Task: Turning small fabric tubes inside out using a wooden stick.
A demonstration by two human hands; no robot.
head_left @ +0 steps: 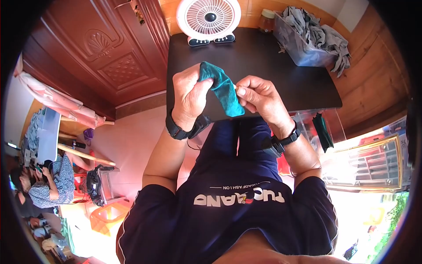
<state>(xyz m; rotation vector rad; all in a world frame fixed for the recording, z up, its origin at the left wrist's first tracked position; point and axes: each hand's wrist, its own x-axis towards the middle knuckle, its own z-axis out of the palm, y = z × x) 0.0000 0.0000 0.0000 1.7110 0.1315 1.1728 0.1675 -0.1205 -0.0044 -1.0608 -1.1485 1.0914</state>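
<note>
A strip of shiny teal-green velvety fabric (223, 93) hangs between my hands, above the near edge of the black table. Its upper end is folded over in my left hand (190, 90), which grips it between thumb and bent fingers. My right hand (259, 97) is closed in a pinch at the fabric's right edge, thumb against forefinger. Whether the fabric is one layer or a sewn tube, I cannot tell. Both wrists wear black straps with small devices.
On the black table (263, 57) stand a white fan (210, 18), a jar (266, 21) and a clear bin (307, 50) heaped with grey cloth. Dark green fabric (324, 132) hangs at the table's right side. To the left are a brown door (99, 48), an orange stool (109, 218) and seated people.
</note>
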